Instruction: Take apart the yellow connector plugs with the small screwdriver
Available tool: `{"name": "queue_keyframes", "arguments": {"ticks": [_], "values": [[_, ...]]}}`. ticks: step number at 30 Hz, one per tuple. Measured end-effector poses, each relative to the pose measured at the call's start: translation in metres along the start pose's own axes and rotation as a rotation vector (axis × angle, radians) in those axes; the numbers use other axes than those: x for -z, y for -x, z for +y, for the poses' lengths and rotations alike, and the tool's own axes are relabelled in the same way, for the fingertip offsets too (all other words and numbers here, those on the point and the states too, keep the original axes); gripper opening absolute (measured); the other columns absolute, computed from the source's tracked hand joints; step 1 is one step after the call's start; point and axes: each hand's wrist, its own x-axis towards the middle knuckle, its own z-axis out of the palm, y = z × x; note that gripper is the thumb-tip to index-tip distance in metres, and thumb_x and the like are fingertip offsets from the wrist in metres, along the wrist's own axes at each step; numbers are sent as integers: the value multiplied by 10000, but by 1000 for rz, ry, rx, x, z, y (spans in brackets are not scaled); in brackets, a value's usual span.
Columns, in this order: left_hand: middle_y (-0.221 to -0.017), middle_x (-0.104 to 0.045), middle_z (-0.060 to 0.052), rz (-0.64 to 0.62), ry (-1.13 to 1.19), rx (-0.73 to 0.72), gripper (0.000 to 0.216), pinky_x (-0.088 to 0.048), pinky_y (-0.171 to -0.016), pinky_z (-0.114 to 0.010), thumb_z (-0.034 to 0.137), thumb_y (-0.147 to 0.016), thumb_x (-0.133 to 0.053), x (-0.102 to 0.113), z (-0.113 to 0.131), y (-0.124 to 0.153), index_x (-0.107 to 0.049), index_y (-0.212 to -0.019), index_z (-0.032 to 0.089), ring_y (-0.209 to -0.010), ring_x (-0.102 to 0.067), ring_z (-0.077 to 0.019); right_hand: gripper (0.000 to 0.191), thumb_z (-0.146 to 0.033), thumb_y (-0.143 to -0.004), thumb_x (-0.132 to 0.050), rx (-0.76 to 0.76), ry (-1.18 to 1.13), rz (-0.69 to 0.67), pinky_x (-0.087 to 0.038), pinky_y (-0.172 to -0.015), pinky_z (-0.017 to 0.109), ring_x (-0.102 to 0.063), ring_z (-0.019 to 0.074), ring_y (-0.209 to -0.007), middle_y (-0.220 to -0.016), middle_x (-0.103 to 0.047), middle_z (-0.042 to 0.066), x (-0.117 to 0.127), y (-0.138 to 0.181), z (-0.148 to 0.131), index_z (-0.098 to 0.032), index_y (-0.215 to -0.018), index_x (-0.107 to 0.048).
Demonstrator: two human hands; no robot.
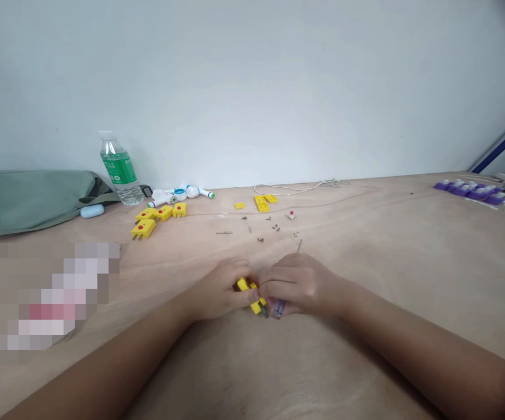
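My left hand [221,289] is closed around a small yellow plug connector [249,293] low over the wooden table [388,256]. My right hand [298,284] is closed on a screwdriver [280,306] with a clear purple handle; its metal shaft sticks out behind the hand. Both hands meet at the yellow connector, fingertips touching it. Farther back lie several small screws and metal bits [261,230], and loose yellow connector halves [262,203].
Several assembled yellow connectors [156,219] lie at the back left, near a water bottle [120,169], white tubes [182,194] and a green bag [29,198]. A white cable [296,188] runs along the wall. Purple parts [482,191] sit far right. A blurred patch covers the left.
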Motion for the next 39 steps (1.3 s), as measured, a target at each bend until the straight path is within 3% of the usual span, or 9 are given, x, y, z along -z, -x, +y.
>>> {"name": "queue_keyframes", "arguments": {"ticks": [6, 10, 14, 18, 22, 28, 35, 39], "values": [[-796, -564, 8, 14, -23, 23, 155, -394, -693, -222, 297, -887, -471, 2, -2, 1, -537, -812, 177, -747, -523, -127, 225, -242, -877, -458, -69, -48, 2, -364, -545, 219, -565, 87, -598, -738, -663, 3, -5, -2, -1, -179, -688, -561], [-813, -561, -3, 50, -62, 58, 148, -386, -703, -244, 297, -885, -463, 2, -3, 3, -517, -822, 175, -759, -506, -142, 130, -181, -773, -549, -304, -187, -7, -376, -533, 197, -565, 87, -574, -691, -657, -7, -7, -2, -5, -177, -644, -566], [-831, -558, -21, 67, -92, 71, 164, -380, -723, -273, 317, -880, -460, 2, -5, 2, -526, -836, 173, -787, -496, -166, 80, -134, -717, -561, -508, -367, -7, -421, -583, 197, -605, 103, -621, -713, -675, -6, -4, -3, -7, -181, -750, -618], [-845, -559, -26, 81, -131, 64, 176, -383, -722, -276, 334, -883, -457, 1, -6, 2, -524, -845, 176, -797, -500, -170, 84, -161, -703, -597, -606, -524, 51, -446, -610, 194, -610, 101, -656, -760, -671, -6, 0, -4, -7, -180, -785, -597], [-858, -561, -34, 80, -174, 71, 205, -391, -726, -284, 374, -877, -461, 0, -8, 2, -534, -873, 182, -800, -505, -181, 59, -164, -731, -598, -699, -627, 11, -408, -541, 171, -556, 83, -613, -709, -616, -23, 2, -4, -3, -179, -774, -561], [-860, -556, -38, 69, -228, 31, 214, -387, -718, -284, 386, -869, -467, 2, -9, 2, -527, -875, 180, -800, -505, -189, 111, -139, -711, -601, -709, -553, -30, -383, -533, 169, -530, 76, -589, -721, -612, -27, 3, -3, -4, -182, -765, -513], [-865, -547, -43, 77, -254, 3, 215, -388, -731, -294, 388, -864, -473, 3, -4, 2, -537, -867, 184, -807, -499, -196, 87, -157, -715, -563, -559, -320, -64, -381, -563, 187, -586, 96, -600, -721, -659, -34, 4, 1, -3, -206, -774, -522], [-967, -553, -61, 107, -163, 48, 198, -410, -800, -306, 348, -868, -497, 4, -7, 3, -560, -976, 194, -893, -518, -197, 115, -148, -684, -559, -789, -184, -1, -389, -577, 198, -594, 111, -641, -781, -669, -27, 9, 20, 31, -210, -765, -506]]}}
